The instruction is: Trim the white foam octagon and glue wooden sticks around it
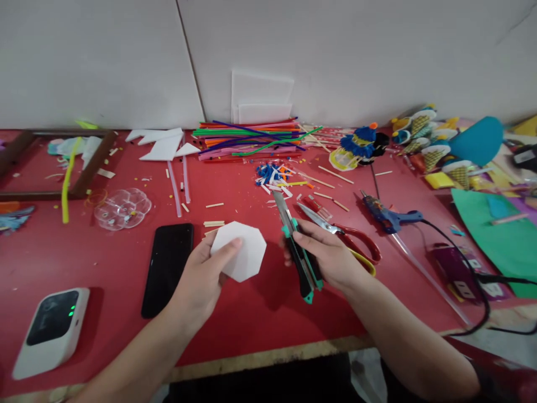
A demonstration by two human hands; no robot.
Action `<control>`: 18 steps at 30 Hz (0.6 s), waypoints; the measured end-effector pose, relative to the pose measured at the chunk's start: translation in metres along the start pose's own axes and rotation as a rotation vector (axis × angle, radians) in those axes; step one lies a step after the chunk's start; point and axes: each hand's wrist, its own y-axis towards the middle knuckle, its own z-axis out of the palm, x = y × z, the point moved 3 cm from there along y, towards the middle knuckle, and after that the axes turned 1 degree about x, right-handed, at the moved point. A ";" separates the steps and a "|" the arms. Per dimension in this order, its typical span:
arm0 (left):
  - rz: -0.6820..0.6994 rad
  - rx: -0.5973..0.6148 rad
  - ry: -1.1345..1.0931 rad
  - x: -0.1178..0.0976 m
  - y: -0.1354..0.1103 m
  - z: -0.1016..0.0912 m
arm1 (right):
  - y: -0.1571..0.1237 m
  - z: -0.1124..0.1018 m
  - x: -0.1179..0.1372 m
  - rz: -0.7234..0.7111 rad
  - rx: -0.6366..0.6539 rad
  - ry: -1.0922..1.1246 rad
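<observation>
Above the red table, my left hand (205, 260) pinches a white many-sided flat piece (248, 258), thumb on its face and fingers behind. To the right, my right hand (325, 252) is closed around a black and green box cutter (300, 263). Its metal blade is out and points away from me, up and to the left. The piece and the blade are apart. Just beyond my right hand lie scissors (356, 238) with red and yellow handles. A black phone (168, 268) rests beside my left forearm.
Pipe cleaners (251, 140) and white offcuts (161, 143) lie along the wall. A glue gun (388, 215) with a trailing cord is at right, near green paper (495, 240). A clear flower-shaped palette (123, 209) and a white device (52, 333) are at left.
</observation>
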 end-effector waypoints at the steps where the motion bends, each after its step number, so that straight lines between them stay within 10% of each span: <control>1: 0.009 0.027 -0.020 -0.001 0.002 0.005 | 0.001 0.000 0.000 -0.010 0.014 0.049; 8: 0.043 0.085 -0.056 0.002 0.014 0.009 | -0.004 0.004 0.003 -0.082 0.072 0.114; 13: -0.014 0.081 -0.094 0.009 0.017 0.000 | -0.020 -0.002 0.011 -0.421 -0.067 -0.486; 18: -0.069 0.157 -0.165 0.010 0.013 0.002 | -0.030 0.006 0.015 -0.626 0.082 -0.910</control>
